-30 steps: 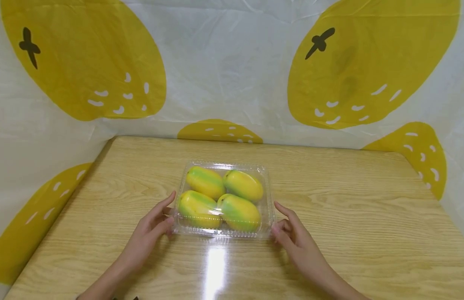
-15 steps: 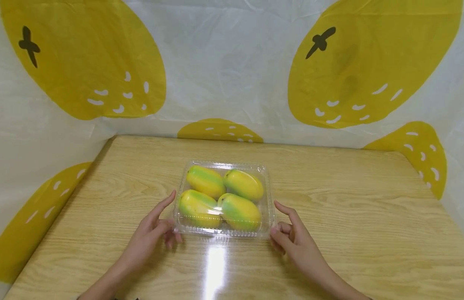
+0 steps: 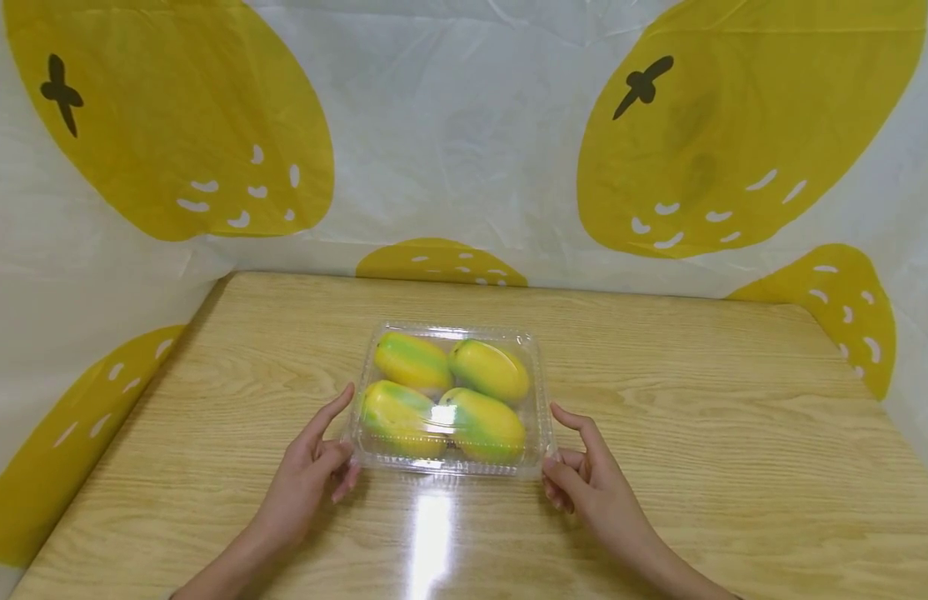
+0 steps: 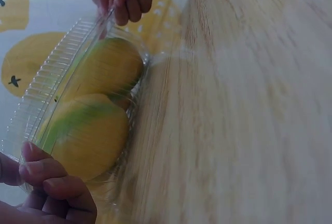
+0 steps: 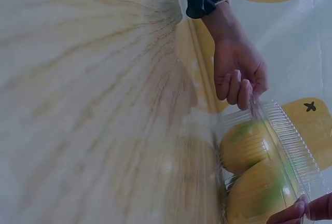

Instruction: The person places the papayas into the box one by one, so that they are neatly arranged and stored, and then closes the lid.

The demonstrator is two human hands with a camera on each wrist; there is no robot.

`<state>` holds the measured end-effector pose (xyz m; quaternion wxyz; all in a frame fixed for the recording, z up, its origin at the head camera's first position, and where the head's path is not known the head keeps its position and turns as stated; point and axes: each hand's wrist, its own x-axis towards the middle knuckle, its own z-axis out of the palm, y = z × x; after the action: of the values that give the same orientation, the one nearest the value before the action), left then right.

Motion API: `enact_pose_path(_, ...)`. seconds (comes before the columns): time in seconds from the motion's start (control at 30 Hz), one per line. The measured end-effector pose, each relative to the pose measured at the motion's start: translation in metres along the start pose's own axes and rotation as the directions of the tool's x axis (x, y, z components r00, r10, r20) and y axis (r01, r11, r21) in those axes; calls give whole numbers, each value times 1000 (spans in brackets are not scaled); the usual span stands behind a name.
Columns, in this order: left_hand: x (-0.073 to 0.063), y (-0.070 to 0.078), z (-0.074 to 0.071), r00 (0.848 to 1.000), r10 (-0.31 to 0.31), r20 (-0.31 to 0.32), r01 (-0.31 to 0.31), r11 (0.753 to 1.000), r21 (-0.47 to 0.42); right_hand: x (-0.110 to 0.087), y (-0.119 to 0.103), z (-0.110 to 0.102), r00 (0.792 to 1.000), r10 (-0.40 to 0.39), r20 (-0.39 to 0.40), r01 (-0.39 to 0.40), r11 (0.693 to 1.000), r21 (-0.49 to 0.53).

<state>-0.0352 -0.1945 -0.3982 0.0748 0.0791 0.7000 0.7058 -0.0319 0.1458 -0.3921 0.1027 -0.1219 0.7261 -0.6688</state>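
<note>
A clear plastic clamshell box (image 3: pixel 451 321) stands in the middle of the table with its lid down. Inside lie several yellow-green mangoes (image 3: pixel 407 361), seen through the lid in two rows. My left hand (image 3: pixel 302 479) pinches the rim at the near left corner, index finger stretched along the side. At the near right corner my right hand (image 3: pixel 602 492) pinches the rim the same way. In the left wrist view, left fingers (image 4: pixel 57 177) curl under the flange. The right wrist view shows the right thumb and finger (image 5: pixel 293 211) on the rim.
The wood-grain table (image 3: pixel 734 433) extends around the box, with a bright light reflection in front. A white cloth (image 3: pixel 456 125) printed with big yellow fruit hangs behind the table and along its sides. A dark band (image 5: pixel 199 5) circles the left wrist.
The left thumb and fingers have shifted their hold at the near left corner, more fingers now showing below the rim. The box and right hand stay nearly in place.
</note>
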Motion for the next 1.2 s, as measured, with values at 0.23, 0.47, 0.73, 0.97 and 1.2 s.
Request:
enact_pose_path(0.23, 0, 0, 0, 1000, -21, -17, 21, 1000, 1, 1, 2, 0, 999, -33, 6, 32, 999, 26)
enact_pose_path(0.47, -1, -1, 0, 1000, -15, -22, 15, 1000, 3, 0, 4, 0, 1000, -29, 10, 29, 999, 33)
enact_pose_path(0.73, -1, -3, 1, 999, -17, -42, 18, 1000, 22, -1, 6, 1, 999, -33, 4, 33, 999, 37)
enact_pose_path(0.97, -1, -4, 1, 999, 26, -28, -26, 1000, 3, -1, 7, 2, 999, -43, -5, 43, 998, 44)
enact_pose_path(1.2, -1, -6, 2, 999, 49, -13, -49, 999, -16, 0, 11, 4, 998, -48, -41, 51, 995, 83)
